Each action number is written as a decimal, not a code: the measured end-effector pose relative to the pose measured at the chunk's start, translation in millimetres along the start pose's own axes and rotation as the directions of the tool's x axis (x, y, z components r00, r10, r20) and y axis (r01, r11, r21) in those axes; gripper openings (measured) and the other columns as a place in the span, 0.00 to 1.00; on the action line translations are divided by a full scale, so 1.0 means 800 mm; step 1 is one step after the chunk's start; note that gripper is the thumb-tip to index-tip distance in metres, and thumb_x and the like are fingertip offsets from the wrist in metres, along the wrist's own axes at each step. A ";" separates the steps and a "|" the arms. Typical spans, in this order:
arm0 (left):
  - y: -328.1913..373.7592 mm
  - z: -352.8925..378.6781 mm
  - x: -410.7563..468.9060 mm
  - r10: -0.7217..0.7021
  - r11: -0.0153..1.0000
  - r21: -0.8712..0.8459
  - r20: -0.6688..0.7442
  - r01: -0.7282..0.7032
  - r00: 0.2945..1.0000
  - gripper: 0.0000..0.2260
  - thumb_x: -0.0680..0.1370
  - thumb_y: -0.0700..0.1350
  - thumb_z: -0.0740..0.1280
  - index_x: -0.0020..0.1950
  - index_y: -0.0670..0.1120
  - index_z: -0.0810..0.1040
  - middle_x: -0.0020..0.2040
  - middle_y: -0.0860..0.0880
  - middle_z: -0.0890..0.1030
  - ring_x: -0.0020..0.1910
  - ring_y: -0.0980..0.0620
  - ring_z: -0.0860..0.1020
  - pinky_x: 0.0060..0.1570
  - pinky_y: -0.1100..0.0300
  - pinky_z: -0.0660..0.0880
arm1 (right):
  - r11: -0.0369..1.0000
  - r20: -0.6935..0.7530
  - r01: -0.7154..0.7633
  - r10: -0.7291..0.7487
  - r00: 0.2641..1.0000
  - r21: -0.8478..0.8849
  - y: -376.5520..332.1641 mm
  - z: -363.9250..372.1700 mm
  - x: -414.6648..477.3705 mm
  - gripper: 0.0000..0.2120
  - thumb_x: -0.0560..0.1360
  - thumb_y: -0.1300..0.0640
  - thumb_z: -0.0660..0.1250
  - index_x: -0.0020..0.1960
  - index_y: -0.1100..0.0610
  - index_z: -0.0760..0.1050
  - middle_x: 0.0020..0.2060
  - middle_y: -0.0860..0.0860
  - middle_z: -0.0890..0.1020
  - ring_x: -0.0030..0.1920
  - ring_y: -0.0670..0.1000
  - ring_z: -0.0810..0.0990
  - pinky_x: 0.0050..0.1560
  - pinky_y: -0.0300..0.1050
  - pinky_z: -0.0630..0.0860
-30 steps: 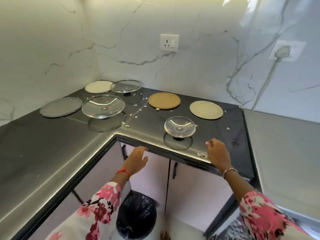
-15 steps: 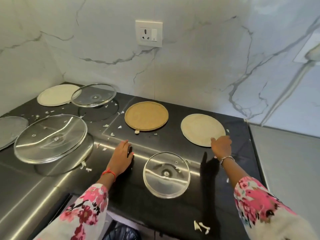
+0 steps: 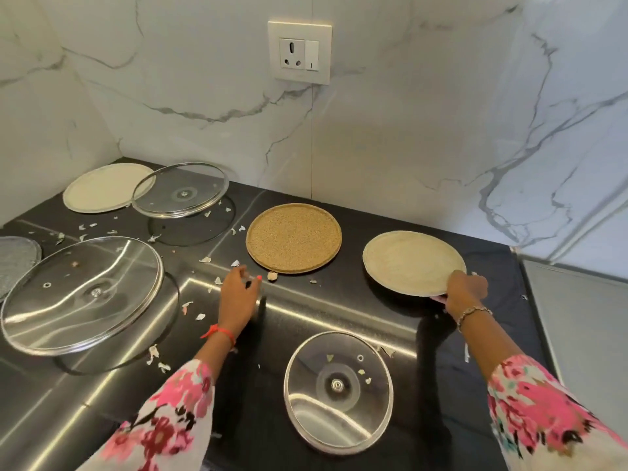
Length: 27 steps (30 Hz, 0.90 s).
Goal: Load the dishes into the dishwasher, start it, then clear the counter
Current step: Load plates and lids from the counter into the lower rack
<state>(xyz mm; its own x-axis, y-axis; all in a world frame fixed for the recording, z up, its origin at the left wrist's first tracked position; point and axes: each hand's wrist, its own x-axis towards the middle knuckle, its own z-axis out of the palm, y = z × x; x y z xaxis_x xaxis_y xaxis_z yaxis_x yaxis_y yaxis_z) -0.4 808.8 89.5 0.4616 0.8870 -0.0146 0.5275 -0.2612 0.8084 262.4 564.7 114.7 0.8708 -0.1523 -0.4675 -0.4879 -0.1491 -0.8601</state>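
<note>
On the black counter [image 3: 339, 311] my right hand [image 3: 465, 289] grips the near right rim of a pale beige plate [image 3: 411, 261], whose near edge is tilted up off the surface. My left hand [image 3: 239, 289] hovers over the counter with fingers spread, just left of a tan plate [image 3: 294, 237], touching nothing I can see. A small glass lid [image 3: 339, 389] lies upside down near the front. A large glass lid [image 3: 83, 294] sits at the left, and a medium glass lid [image 3: 180, 188] at the back overlaps a cream plate [image 3: 102, 188].
White scraps [image 3: 190, 307] litter the counter around the lids and plates. A grey plate [image 3: 15, 260] is cut off at the left edge. A marble wall with a socket [image 3: 299, 52] rises behind. A grey surface [image 3: 577, 334] adjoins on the right.
The view has come closer to the counter. My right hand has taken hold of the beige plate's rim and lifted its near edge. My left hand has moved forward toward the tan plate.
</note>
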 end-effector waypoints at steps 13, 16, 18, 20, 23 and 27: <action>0.054 0.024 0.112 -0.323 0.946 -0.002 -0.041 0.323 0.945 0.14 0.75 0.35 0.62 0.59 0.31 0.71 0.59 0.34 0.75 0.58 0.36 0.74 0.55 0.47 0.73 | 0.963 0.164 -0.148 0.112 0.980 0.227 0.009 0.005 -0.015 0.19 0.78 0.67 0.57 0.68 0.63 0.62 0.66 0.62 0.69 0.62 0.64 0.73 0.52 0.63 0.75; 0.051 0.018 0.127 -0.391 0.884 -0.262 0.039 0.387 0.920 0.15 0.77 0.38 0.59 0.62 0.34 0.68 0.62 0.36 0.73 0.58 0.38 0.75 0.57 0.45 0.75 | 0.946 0.210 -0.179 0.123 0.970 0.270 0.011 0.001 -0.019 0.20 0.77 0.68 0.58 0.68 0.63 0.62 0.66 0.62 0.69 0.63 0.65 0.72 0.53 0.64 0.75; 0.054 0.012 0.127 -0.417 0.818 -0.391 0.103 0.422 0.903 0.16 0.79 0.40 0.55 0.65 0.35 0.65 0.63 0.36 0.72 0.58 0.38 0.75 0.57 0.42 0.75 | 0.935 0.256 -0.194 0.118 0.959 0.296 0.011 -0.003 -0.024 0.21 0.76 0.69 0.60 0.68 0.64 0.63 0.66 0.62 0.69 0.63 0.65 0.72 0.50 0.63 0.75; 0.069 0.003 0.111 -0.429 0.728 -0.528 0.147 0.437 0.891 0.15 0.81 0.38 0.53 0.67 0.36 0.61 0.64 0.38 0.70 0.61 0.38 0.73 0.56 0.42 0.75 | 0.920 0.307 -0.218 0.115 0.945 0.326 0.011 -0.005 -0.030 0.22 0.74 0.70 0.64 0.67 0.64 0.65 0.65 0.62 0.71 0.62 0.64 0.72 0.50 0.63 0.76; 0.081 -0.017 0.085 -0.402 0.647 -0.650 0.154 0.399 0.903 0.16 0.80 0.33 0.53 0.68 0.36 0.58 0.64 0.37 0.67 0.63 0.38 0.71 0.58 0.42 0.74 | 0.907 0.356 -0.229 0.095 0.930 0.354 0.010 -0.011 -0.046 0.23 0.73 0.71 0.66 0.66 0.64 0.66 0.63 0.62 0.72 0.62 0.64 0.73 0.53 0.63 0.76; 0.071 -0.057 0.044 -0.407 0.572 -0.717 0.175 0.400 0.896 0.17 0.77 0.31 0.59 0.64 0.36 0.60 0.66 0.36 0.66 0.61 0.37 0.72 0.52 0.40 0.75 | 0.903 0.358 -0.219 0.079 0.931 0.371 0.017 -0.031 -0.076 0.23 0.73 0.69 0.65 0.67 0.62 0.65 0.64 0.60 0.72 0.63 0.63 0.73 0.57 0.64 0.75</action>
<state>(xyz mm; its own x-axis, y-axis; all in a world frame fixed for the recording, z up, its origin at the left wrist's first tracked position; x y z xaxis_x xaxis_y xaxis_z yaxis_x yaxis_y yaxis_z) 12.9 842.3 161.7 0.3237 0.8348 -0.4453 -0.0251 0.4780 0.8780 201.1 547.5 136.2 0.7937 0.1960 -0.5759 -0.6083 0.2610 -0.7495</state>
